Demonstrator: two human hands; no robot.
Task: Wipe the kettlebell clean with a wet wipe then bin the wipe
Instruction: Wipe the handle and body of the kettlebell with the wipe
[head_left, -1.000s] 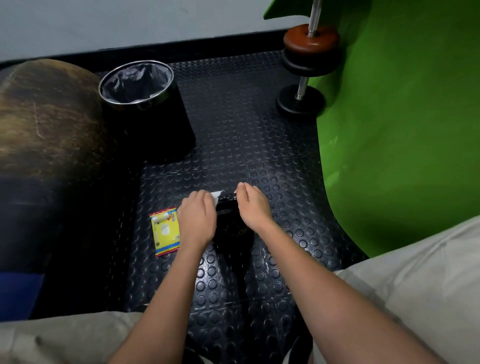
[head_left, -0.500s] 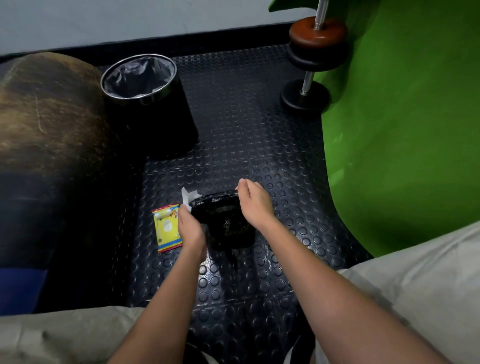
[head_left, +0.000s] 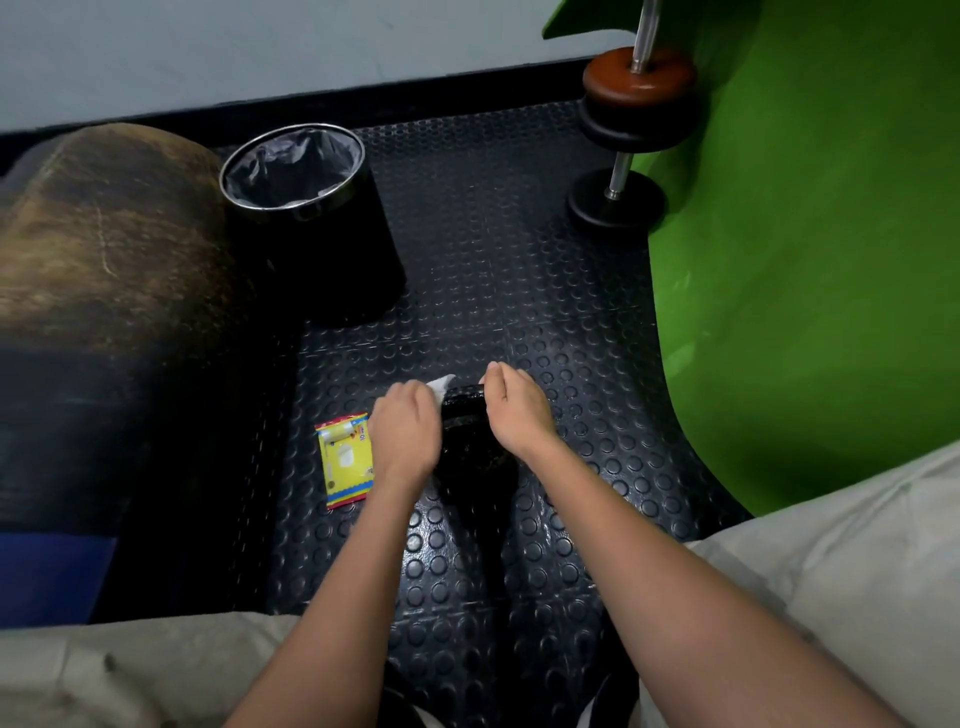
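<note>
While the left hand (head_left: 405, 431) presses the wipe (head_left: 440, 385) on the kettlebell (head_left: 467, 436), the right hand's (head_left: 514, 410) grip around its handle could slip, tipping it.

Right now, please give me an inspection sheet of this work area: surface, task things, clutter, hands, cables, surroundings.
Surface: black studded rubber floor mat, glossy near the person.
Job's things: black kettlebell on the mat between the hands; white wet wipe showing beyond the left hand, at the kettlebell's top; black bin with a liner, upright, far left of the kettlebell.
Clutter: yellow wipe packet flat on the mat, left of the left hand.
Hands: left hand holds the wipe against the kettlebell; right hand grips the kettlebell's top edge, fingers curled.
Cables: nothing seen.
Surroundings: green backdrop on the right; dumbbell standing against it; brown padded roll on the left; grey wall behind.
</note>
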